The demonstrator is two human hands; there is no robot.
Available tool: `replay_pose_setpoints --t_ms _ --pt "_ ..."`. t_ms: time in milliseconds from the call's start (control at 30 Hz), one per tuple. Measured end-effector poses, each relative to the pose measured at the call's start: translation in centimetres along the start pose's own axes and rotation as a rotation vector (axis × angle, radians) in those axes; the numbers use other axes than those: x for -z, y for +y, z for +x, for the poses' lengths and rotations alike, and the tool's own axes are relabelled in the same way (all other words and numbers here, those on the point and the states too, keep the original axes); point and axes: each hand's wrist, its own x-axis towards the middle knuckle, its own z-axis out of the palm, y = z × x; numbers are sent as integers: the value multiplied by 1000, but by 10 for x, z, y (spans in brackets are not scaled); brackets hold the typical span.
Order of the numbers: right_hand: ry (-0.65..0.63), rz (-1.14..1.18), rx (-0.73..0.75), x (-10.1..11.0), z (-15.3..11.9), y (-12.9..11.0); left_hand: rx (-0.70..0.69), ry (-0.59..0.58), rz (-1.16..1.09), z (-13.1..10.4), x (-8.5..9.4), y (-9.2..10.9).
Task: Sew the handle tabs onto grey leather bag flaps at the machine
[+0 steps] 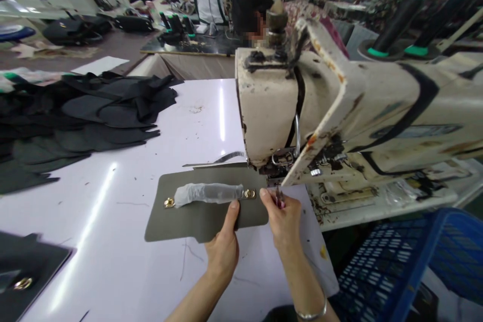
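A grey-green bag panel (177, 226) lies flat on the white table, its upper right edge close to the needle area of the sewing machine (267, 105). Across it runs a handle (211, 193) wrapped in white film, with a gold fitting (169, 203) at the left end and another gold fitting (249, 193) at the right. My left hand (223, 256) grips the panel's near edge, thumb on top and fingers hidden beneath. At the panel's right end, my right hand (285, 219) is closed around small thread snips (279, 198), mostly hidden by the fingers.
Dark cut pieces (113, 105) are heaped at the left. Another dark panel with a gold fitting (23, 283) lies at the near left. A blue plastic basket (392, 261) stands low on the right. Beyond the machine, a person (249, 7) sits at another workstation.
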Motion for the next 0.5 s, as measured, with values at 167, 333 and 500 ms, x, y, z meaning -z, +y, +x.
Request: replay_pose_setpoints --t_ms 167,333,500 --pt "4 141 -7 -2 4 5 7 99 -24 -8 -6 0" --pt "6 206 -9 -8 16 4 39 126 -196 -1 -21 -1" --pt "14 162 17 -9 24 2 110 84 -157 5 -17 -6"
